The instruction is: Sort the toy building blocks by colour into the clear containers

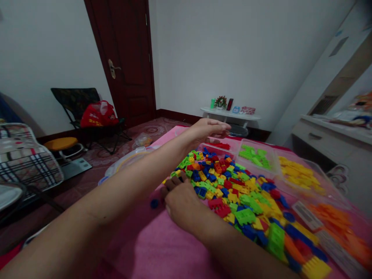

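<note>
My left hand [212, 130] reaches out over the far end of the brick pile, beside a clear compartment [203, 147] with red pieces. Its fingers are stretched forward, and I see nothing held in it. Lower down, my right hand [180, 199] rests at the pile's left edge with its fingers bent down among the bricks. Its fingertips are partly hidden, so what they grip cannot be made out. The mixed toy building bricks [221, 182] are red, blue, yellow and green. A small round blue piece [154, 203] lies apart on the pink cloth [162, 244].
Clear compartments at the right hold green bricks [255, 155], yellow bricks [300, 173] and orange bricks [337, 223]. A round clear container [116, 166] stands behind my left forearm. Beyond are a folding chair [74, 97], a yellow stool [61, 144] and a white shelf [229, 113].
</note>
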`<act>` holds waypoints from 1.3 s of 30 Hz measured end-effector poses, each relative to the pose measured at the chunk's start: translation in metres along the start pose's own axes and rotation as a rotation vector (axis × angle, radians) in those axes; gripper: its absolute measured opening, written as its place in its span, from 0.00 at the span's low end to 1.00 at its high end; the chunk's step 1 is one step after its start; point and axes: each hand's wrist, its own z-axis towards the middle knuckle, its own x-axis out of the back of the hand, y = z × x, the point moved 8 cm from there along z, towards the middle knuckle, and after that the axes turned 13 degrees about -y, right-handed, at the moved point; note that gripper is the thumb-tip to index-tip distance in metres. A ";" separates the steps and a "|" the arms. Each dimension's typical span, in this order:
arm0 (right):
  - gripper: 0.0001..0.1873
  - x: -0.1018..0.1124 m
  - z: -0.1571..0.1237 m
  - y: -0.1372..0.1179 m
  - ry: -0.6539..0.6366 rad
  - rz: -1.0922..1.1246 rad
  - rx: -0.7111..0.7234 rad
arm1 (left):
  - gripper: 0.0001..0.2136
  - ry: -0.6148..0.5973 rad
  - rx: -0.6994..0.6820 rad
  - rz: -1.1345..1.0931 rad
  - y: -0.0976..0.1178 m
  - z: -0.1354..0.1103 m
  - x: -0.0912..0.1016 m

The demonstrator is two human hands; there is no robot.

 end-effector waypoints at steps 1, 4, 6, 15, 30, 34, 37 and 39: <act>0.14 -0.001 -0.003 0.009 -0.022 -0.016 -0.033 | 0.08 0.018 -0.010 -0.020 -0.003 -0.001 0.003; 0.12 0.002 -0.014 0.031 -0.073 -0.064 -0.138 | 0.07 0.101 -0.020 -0.079 -0.014 -0.006 0.013; 0.11 0.009 -0.025 0.043 -0.076 -0.071 -0.198 | 0.07 0.171 -0.004 -0.092 -0.025 -0.010 0.019; 0.19 0.036 -0.148 0.101 0.074 0.022 -0.529 | 0.09 0.115 -0.116 0.336 -0.075 0.002 -0.010; 0.44 -0.073 -0.295 0.081 0.250 0.160 -0.826 | 0.33 -0.583 -0.424 1.134 -0.072 -0.065 -0.188; 0.38 -0.074 -0.279 0.096 0.312 0.256 -0.817 | 0.27 -0.545 -0.390 1.249 -0.087 -0.062 -0.182; 0.35 -0.074 -0.264 0.107 0.317 0.360 -0.823 | 0.18 -0.498 -0.321 1.259 -0.083 -0.051 -0.163; 0.34 -0.071 -0.250 0.113 0.312 0.428 -0.813 | 0.15 -0.471 -0.283 1.227 -0.076 -0.044 -0.148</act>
